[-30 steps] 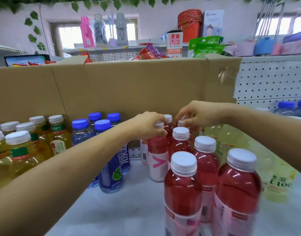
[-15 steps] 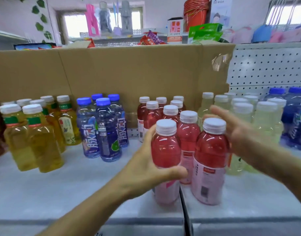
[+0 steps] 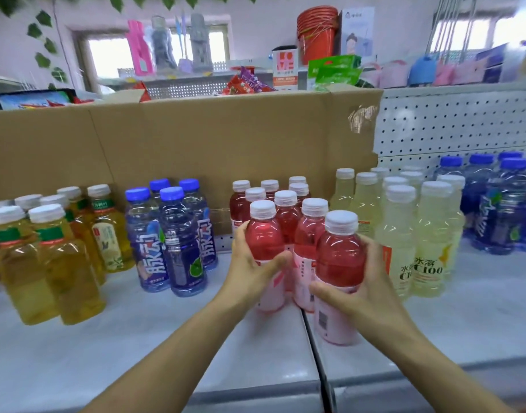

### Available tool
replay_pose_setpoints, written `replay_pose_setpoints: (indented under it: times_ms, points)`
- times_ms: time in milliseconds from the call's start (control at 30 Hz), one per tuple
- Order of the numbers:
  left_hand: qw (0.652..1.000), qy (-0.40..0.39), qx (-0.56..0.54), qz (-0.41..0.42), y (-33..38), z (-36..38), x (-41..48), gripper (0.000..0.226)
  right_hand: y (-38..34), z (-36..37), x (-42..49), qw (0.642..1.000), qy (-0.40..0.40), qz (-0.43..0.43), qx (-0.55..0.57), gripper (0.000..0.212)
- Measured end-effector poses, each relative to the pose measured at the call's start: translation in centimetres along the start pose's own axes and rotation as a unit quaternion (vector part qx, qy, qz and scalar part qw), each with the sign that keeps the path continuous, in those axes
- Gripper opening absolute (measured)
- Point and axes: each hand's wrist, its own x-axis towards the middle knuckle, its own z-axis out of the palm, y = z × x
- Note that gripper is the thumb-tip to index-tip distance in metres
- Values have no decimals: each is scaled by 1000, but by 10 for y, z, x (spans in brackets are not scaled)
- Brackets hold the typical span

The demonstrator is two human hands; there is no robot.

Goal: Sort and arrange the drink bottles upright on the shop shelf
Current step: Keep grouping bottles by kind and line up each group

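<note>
Several red drink bottles with white caps stand upright in rows at the middle of the white shelf (image 3: pixel 136 338). My left hand (image 3: pixel 250 272) grips the front left red bottle (image 3: pixel 263 234) around its body. The front right red bottle (image 3: pixel 340 257) stands nearest to me, and my right hand (image 3: pixel 366 287) wraps around its lower half. Between them stands another red bottle (image 3: pixel 308 234), touched by neither hand as far as I can see.
Yellow tea bottles (image 3: pixel 62 263) stand at the left, blue-capped bottles (image 3: pixel 178 239) beside them, pale C100 bottles (image 3: pixel 428 248) right of the red ones, dark blue bottles (image 3: pixel 500 210) far right. A cardboard sheet (image 3: pixel 196 138) backs the shelf. A seam (image 3: pixel 311 347) splits the shelf boards.
My right hand, open beside the front right red bottle half a second ago, now grips it. My left hand stays on the front left bottle. Both hands came forward from the back caps.
</note>
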Motion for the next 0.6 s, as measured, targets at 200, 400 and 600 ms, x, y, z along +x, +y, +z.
replay_pose_setpoints:
  times_ms: [200, 400, 600]
  points:
    - [999, -28, -14, -24, 2, 0, -8, 76, -3, 35, -4, 999, -25, 17, 23, 104]
    - [998, -56, 3, -22, 2, -1, -21, 98, -7, 34, -4, 999, -39, 12, 7, 120]
    - [1000, 0, 8, -5, 12, 3, -35, 82, -15, 15, -8, 994, -104, 20, -13, 111]
